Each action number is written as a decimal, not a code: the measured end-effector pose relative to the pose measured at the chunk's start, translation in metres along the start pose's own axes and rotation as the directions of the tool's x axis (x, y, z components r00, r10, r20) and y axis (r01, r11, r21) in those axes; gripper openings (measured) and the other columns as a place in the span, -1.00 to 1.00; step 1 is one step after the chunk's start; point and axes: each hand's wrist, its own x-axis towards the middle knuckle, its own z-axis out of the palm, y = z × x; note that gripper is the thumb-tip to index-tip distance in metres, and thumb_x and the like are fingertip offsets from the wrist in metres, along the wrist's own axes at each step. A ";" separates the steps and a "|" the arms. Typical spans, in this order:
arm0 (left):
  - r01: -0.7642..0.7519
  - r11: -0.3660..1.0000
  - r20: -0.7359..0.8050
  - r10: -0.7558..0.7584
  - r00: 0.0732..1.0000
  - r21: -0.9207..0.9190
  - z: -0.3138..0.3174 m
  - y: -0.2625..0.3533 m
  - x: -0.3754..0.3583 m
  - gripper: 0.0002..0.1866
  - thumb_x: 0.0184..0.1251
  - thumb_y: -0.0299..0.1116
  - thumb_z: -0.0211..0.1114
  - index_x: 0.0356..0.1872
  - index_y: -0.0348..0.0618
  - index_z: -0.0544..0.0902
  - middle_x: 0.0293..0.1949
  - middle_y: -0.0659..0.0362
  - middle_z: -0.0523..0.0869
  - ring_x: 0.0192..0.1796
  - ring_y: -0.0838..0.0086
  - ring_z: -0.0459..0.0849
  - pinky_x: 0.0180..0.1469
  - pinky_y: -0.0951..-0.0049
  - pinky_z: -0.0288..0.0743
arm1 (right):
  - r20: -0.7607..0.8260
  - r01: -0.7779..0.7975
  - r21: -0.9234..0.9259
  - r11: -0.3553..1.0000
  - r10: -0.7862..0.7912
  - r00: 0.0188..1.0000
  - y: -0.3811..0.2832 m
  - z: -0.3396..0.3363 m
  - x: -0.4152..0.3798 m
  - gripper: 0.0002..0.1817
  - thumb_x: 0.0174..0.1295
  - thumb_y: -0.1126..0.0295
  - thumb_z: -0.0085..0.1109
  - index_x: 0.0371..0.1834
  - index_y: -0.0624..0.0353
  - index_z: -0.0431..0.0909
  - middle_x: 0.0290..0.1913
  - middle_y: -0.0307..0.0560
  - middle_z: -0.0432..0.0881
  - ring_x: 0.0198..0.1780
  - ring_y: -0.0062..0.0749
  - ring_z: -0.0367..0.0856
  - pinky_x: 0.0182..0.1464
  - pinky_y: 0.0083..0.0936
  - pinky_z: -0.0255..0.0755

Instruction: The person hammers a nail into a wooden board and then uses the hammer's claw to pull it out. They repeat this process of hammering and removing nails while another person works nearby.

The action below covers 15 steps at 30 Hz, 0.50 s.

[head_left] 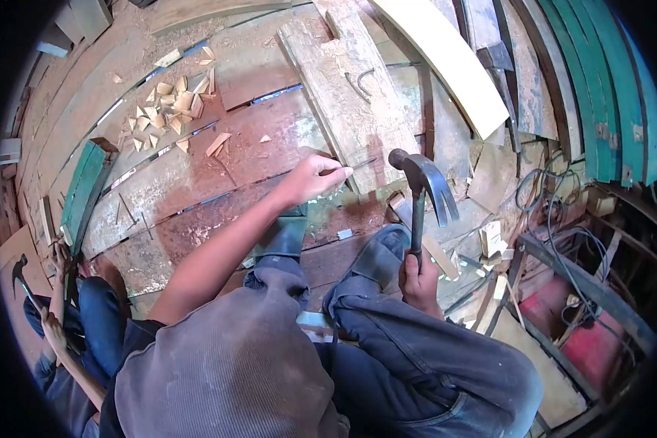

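Note:
My right hand (420,281) is wrapped round the handle of a claw hammer (417,212), its head raised and the curved claw pointing right. My left hand (317,180) is closed in a pinch at the near left edge of a worn wooden plank (369,120). Something thin may stick out past the fingertips, too small to name. On the plank lies a dark, curved metal piece (362,84). Between my feet and the plank is the dusty board floor (204,226).
Wood offcuts (175,102) are heaped at the upper left. A pale curved board (452,66) and green boards (598,87) lie to the right, above tangled cables (551,204) and a red object (584,328). At left, another person's hand (51,328) holds a hammer beside a green beam (87,186).

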 end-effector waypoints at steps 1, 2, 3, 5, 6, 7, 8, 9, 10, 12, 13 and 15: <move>0.014 1.000 -0.013 -0.014 1.000 -0.009 0.001 0.000 0.001 -0.58 0.47 -0.13 0.26 -0.53 -0.24 0.66 -0.66 0.37 0.46 -0.56 0.72 0.32 -0.50 0.53 0.18 | 0.006 0.000 -0.008 1.000 0.000 1.000 -0.002 0.001 0.001 -0.73 0.49 0.25 0.02 -0.25 0.26 0.45 -0.62 -0.11 0.44 -0.59 -0.40 0.46 -0.49 -0.40 0.30; 0.033 0.999 -0.022 -0.033 0.999 -0.009 0.002 0.000 0.002 -0.58 0.46 -0.11 0.27 -0.52 -0.23 0.68 -0.66 0.37 0.46 -0.56 0.71 0.32 -0.50 0.53 0.17 | 0.012 0.000 -0.016 1.000 0.000 1.000 -0.005 0.001 0.002 -0.73 0.49 0.25 0.02 -0.25 0.26 0.45 -0.62 -0.11 0.44 -0.59 -0.39 0.46 -0.49 -0.39 0.30; 0.051 0.999 -0.030 -0.051 0.998 -0.010 0.003 0.003 0.001 -0.58 0.44 -0.10 0.29 -0.51 -0.23 0.69 -0.66 0.37 0.47 -0.57 0.71 0.32 -0.50 0.53 0.17 | 0.018 0.000 -0.024 1.000 0.001 1.000 -0.007 0.002 0.003 -0.73 0.49 0.25 0.02 -0.25 0.26 0.45 -0.62 -0.11 0.44 -0.59 -0.38 0.46 -0.49 -0.39 0.30; 0.089 0.996 -0.040 -0.090 0.995 -0.023 0.003 0.010 0.000 -0.58 0.42 -0.08 0.31 -0.50 -0.23 0.72 -0.66 0.37 0.48 -0.57 0.71 0.32 -0.51 0.54 0.16 | 0.036 -0.007 -0.048 0.999 0.008 0.999 -0.002 0.003 0.002 -0.73 0.49 0.25 0.03 -0.25 0.26 0.45 -0.62 -0.05 0.44 -0.59 -0.31 0.46 -0.48 -0.36 0.30; 0.108 0.993 -0.042 -0.110 0.993 -0.035 0.003 0.013 0.000 -0.58 0.42 -0.07 0.31 -0.50 -0.23 0.72 -0.66 0.37 0.49 -0.57 0.71 0.33 -0.51 0.54 0.17 | 0.046 -0.008 -0.060 0.998 0.011 0.999 0.001 0.004 0.003 -0.73 0.48 0.25 0.04 -0.25 0.25 0.45 -0.62 -0.03 0.44 -0.59 -0.27 0.46 -0.48 -0.34 0.31; 0.128 0.991 -0.043 -0.130 0.991 -0.047 0.003 0.015 -0.001 -0.58 0.41 -0.07 0.32 -0.49 -0.23 0.73 -0.66 0.36 0.49 -0.57 0.70 0.33 -0.51 0.54 0.17 | 0.044 0.000 -0.090 0.996 0.004 0.999 0.003 0.005 0.003 -0.73 0.48 0.25 0.04 -0.25 0.26 0.45 -0.61 0.00 0.44 -0.59 -0.21 0.47 -0.47 -0.32 0.31; 0.131 0.990 -0.046 -0.134 0.990 -0.057 0.003 0.014 -0.001 -0.58 0.42 -0.05 0.31 -0.48 -0.21 0.73 -0.66 0.38 0.48 -0.58 0.72 0.32 -0.52 0.56 0.15 | 0.041 0.008 -0.121 0.993 -0.003 0.999 0.004 0.006 0.004 -0.73 0.48 0.25 0.05 -0.24 0.26 0.44 -0.61 0.03 0.43 -0.58 -0.14 0.48 -0.47 -0.30 0.32; 0.134 0.989 -0.047 -0.137 0.989 -0.068 0.004 0.013 0.000 -0.58 0.42 -0.03 0.31 -0.47 -0.19 0.73 -0.67 0.40 0.47 -0.59 0.73 0.31 -0.53 0.57 0.13 | 0.038 0.014 -0.154 0.988 -0.009 0.999 0.004 0.007 0.004 -0.74 0.47 0.25 0.05 -0.24 0.27 0.44 -0.61 0.06 0.43 -0.57 -0.08 0.49 -0.46 -0.28 0.33; 0.139 0.987 -0.047 -0.143 0.989 -0.080 0.005 0.012 0.000 -0.58 0.43 -0.02 0.31 -0.46 -0.18 0.74 -0.67 0.41 0.46 -0.60 0.74 0.31 -0.54 0.59 0.12 | 0.034 0.011 -0.156 0.988 -0.006 0.999 0.003 0.006 0.003 -0.74 0.47 0.25 0.06 -0.24 0.27 0.44 -0.60 0.09 0.43 -0.56 -0.03 0.50 -0.46 -0.27 0.33; 0.119 0.991 -0.053 -0.123 0.991 -0.068 0.005 0.010 0.000 -0.58 0.43 -0.02 0.31 -0.46 -0.18 0.74 -0.67 0.41 0.46 -0.61 0.74 0.30 -0.54 0.59 0.11 | 0.032 0.006 -0.154 0.988 -0.001 0.999 -0.003 0.006 0.001 -0.73 0.45 0.25 0.07 -0.22 0.29 0.44 -0.58 0.14 0.44 -0.54 0.07 0.52 -0.45 -0.24 0.34; 0.108 0.992 -0.058 -0.111 0.992 -0.062 0.005 0.010 0.000 -0.58 0.42 -0.02 0.31 -0.46 -0.18 0.74 -0.67 0.40 0.46 -0.61 0.74 0.30 -0.55 0.58 0.11 | 0.036 0.053 -0.147 0.988 -0.049 0.998 -0.007 0.006 0.000 -0.73 0.45 0.25 0.08 -0.21 0.29 0.44 -0.58 0.14 0.45 -0.53 0.09 0.53 -0.45 -0.24 0.35; 0.119 0.992 -0.056 -0.121 0.991 -0.035 0.004 0.009 0.000 -0.58 0.42 -0.02 0.31 -0.46 -0.18 0.74 -0.67 0.40 0.46 -0.62 0.74 0.30 -0.55 0.59 0.10 | 0.039 0.154 -0.137 0.979 -0.150 0.988 -0.014 0.004 0.000 -0.73 0.43 0.25 0.09 -0.19 0.29 0.44 -0.56 0.16 0.47 -0.51 0.15 0.55 -0.45 -0.22 0.35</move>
